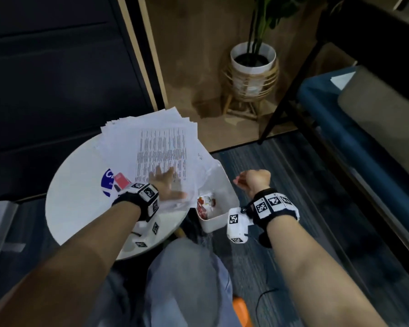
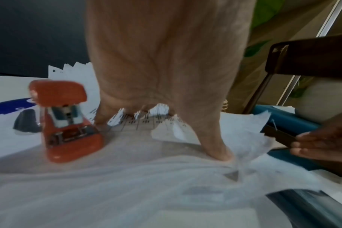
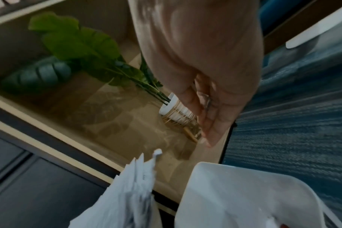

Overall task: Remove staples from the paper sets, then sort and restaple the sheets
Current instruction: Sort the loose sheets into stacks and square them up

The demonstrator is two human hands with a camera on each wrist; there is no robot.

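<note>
A left hand [image 1: 165, 182] lies flat, fingers spread, on fanned papers [image 1: 161, 147] on a round table [image 1: 80, 208], while the right hand [image 1: 253, 179] hangs off to the side over a white bin [image 1: 214, 221].

The right hand's fingers are drawn together, apparently pinching a small bent wire, likely a pulled staple [image 3: 207, 101], though blur leaves that unsure. The loose, fanned sheets suggest staple removal is under way; sorting and restapling look still ahead. A red stapler [image 2: 66, 120] stands just beside the left hand, unused. The papers overhang the table's far and right edges, toward the bin, so a careless sweep could spill them; open floor lies to the right.
</note>
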